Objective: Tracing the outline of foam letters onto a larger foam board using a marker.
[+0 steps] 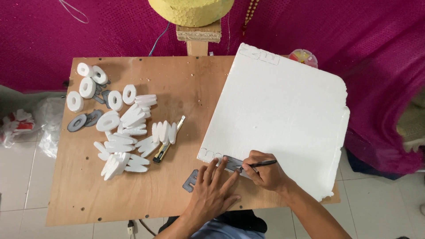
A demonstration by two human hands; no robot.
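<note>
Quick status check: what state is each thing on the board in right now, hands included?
Left hand: flat, fingers pressing the template.
Right hand: gripping the pen.
Pen: tip at the template's edge.
Template: flat on the foam sheet's near edge.
Foam sheet: uncut, outlines traced at two corners, overhanging the board.
Foam letters: cut out, piled.
Knife: lying unused beside the pile.

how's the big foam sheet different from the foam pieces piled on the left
The foam sheet is one large flat slab with only outlines drawn at two corners; the foam pieces are small cut-out shapes, many standing on edge in a heap. The sheet overhangs the board's right edge, while the pieces sit fully on it. Both hands work at the sheet; nothing touches the pieces. Both are white foam.
</note>
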